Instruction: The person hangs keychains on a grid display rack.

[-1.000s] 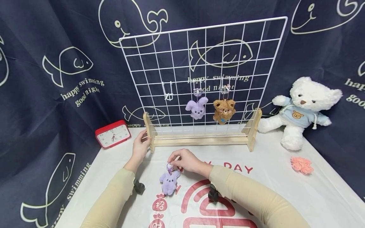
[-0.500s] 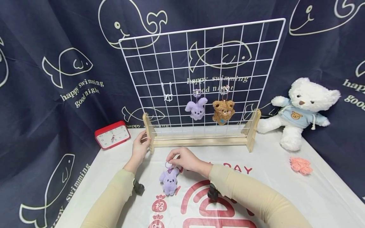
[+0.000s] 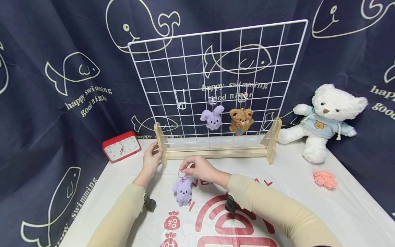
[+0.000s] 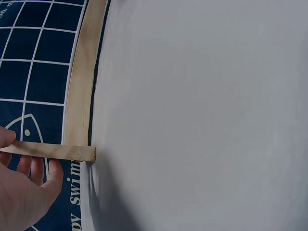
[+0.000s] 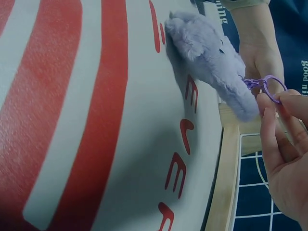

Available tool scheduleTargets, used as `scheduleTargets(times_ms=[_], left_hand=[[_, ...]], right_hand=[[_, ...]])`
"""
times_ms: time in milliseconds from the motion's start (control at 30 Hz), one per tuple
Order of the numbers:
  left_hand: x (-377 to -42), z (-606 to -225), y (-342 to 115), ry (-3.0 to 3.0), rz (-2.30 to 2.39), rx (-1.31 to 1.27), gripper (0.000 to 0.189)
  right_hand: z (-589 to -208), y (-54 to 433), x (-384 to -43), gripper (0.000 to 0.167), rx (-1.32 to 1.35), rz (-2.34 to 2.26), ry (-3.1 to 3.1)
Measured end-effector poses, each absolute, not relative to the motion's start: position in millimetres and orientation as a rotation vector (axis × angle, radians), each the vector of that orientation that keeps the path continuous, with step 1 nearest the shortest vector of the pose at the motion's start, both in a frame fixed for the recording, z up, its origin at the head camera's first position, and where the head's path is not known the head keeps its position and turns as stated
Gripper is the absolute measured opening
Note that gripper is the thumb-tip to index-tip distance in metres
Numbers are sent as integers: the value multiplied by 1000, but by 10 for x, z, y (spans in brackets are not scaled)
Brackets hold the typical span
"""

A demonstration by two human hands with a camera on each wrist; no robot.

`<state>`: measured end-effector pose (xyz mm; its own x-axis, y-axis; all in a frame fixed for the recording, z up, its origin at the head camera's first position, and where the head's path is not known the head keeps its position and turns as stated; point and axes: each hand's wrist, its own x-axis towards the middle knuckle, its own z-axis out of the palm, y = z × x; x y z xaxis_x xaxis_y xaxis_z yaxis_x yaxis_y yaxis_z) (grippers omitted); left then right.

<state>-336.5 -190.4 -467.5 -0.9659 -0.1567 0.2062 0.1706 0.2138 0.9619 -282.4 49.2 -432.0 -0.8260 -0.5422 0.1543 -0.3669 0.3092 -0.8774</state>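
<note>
My right hand (image 3: 200,169) pinches the purple metal ring (image 5: 275,89) of a plush bunny keychain (image 3: 183,192) between thumb and fingers. The lilac bunny dangles from it above the white tablecloth, its shadow falling below in the right wrist view. With thumb on one side and fingers on the other, my left hand (image 3: 152,159) grips the left wooden foot (image 4: 53,151) of a white wire grid rack. On that rack hang a second lilac bunny keychain (image 3: 212,118) and a brown bear keychain (image 3: 241,120). A white hook (image 3: 181,104) to their left bears nothing.
A red alarm clock (image 3: 121,146) stands left of the rack. To the right sits a white teddy bear (image 3: 324,120) in a blue top, and a coral-pink fluffy bundle (image 3: 325,179) lies in front of it. A dark fish-print curtain (image 3: 77,31) closes off the back.
The right hand has risen slightly toward the rack, and the bunny keychain has come up with it. The left hand keeps its place on the rack's foot.
</note>
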Motion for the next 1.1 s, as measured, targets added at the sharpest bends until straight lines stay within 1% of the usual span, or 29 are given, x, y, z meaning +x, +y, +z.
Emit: scheduleTargets(times_ms=[167,433,667,1100], left_hand=[[-3372,-4676,-1907,-2239,-1813,-14,49],[-3411,-4707,-1917,-2245,-1780,-49,49],[-3391,-4694,-1910,-2235,-1773,-54,49],[-3348,-4631,-1901,-2248,-1811,-33,50]], right_hand=[[-4290,502,-2845,6,-856,-1545,2409],[-4221,518,-2855,8,-894,-1607,2364],[-4160,526,-2866,7,-872,-1607,2380],[-3996,550,-2921,6,-918,-1649,2415]])
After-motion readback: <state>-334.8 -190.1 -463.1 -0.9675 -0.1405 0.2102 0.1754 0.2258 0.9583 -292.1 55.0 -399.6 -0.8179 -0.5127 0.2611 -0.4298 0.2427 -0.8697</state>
